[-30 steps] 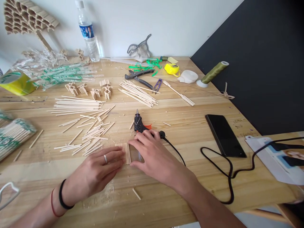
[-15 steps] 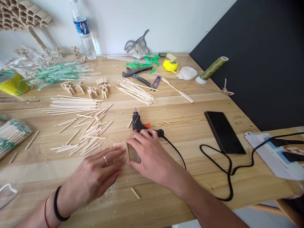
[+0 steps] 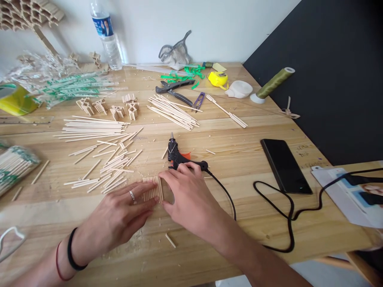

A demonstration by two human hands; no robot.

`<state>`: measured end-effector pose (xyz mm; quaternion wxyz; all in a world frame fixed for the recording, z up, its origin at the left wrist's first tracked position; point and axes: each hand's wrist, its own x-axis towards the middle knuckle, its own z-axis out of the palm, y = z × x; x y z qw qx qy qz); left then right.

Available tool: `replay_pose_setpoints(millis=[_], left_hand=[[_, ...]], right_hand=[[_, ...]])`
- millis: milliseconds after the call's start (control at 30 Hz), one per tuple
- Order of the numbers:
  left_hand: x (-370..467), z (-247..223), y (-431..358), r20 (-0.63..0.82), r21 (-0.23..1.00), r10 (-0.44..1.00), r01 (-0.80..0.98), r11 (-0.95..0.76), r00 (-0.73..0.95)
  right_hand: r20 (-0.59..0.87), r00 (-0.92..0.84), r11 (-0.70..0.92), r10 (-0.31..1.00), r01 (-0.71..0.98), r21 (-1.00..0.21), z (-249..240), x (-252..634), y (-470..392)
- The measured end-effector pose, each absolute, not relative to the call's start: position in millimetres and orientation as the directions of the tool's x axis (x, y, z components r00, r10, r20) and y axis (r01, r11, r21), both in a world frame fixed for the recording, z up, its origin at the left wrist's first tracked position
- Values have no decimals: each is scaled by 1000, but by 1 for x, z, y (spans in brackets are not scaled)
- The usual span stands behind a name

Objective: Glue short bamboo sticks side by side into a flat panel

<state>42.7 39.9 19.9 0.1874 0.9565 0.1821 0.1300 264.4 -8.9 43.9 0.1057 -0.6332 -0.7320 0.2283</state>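
Note:
A small row of short wooden sticks (image 3: 151, 194) lies side by side on the table between my hands. My left hand (image 3: 119, 209), a ring on one finger, holds it down, fingertips resting over its top and near edge. From the other side, my right hand (image 3: 190, 195) grips the row's right end, index finger at the far end of the last stick and thumb at the near end. Just beyond my right knuckles a black glue gun (image 3: 173, 153) with an orange trigger lies on its side. Loose cut sticks (image 3: 115, 171) are scattered to the left.
Longer sticks (image 3: 92, 129) lie in bundles farther back, near small stick assemblies (image 3: 116, 112). Cutters (image 3: 175, 88), purple snips (image 3: 198, 101) and a yellow tape measure (image 3: 218, 79) are at the back. A phone (image 3: 285, 165) and a black cable (image 3: 290, 223) lie right.
The view has shifted slightly. My fingers have moved a little around the row, and more of its sticks show between my left fingers. The glue gun stays put.

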Motion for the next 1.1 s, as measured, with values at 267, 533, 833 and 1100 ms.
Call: replay_pose_setpoints(millis=[267,533,833,1100], left_hand=[[45,21,41,188,435,399,288,-853,897],[46,19,42,201,413,373,267,-871,906],[46,18,42,192,381,382,290,-878,904],[49,19,41,193,380,380,288,-879,904]], right_hand=[[-160,-170,77,972,880,-468,45,264,-7],[-141,-174,93,975,886,-455,42,271,-9],[-118,-198,117,973,865,-488,38,281,-7],[-112,-199,121,974,867,-484,35,282,-6]])
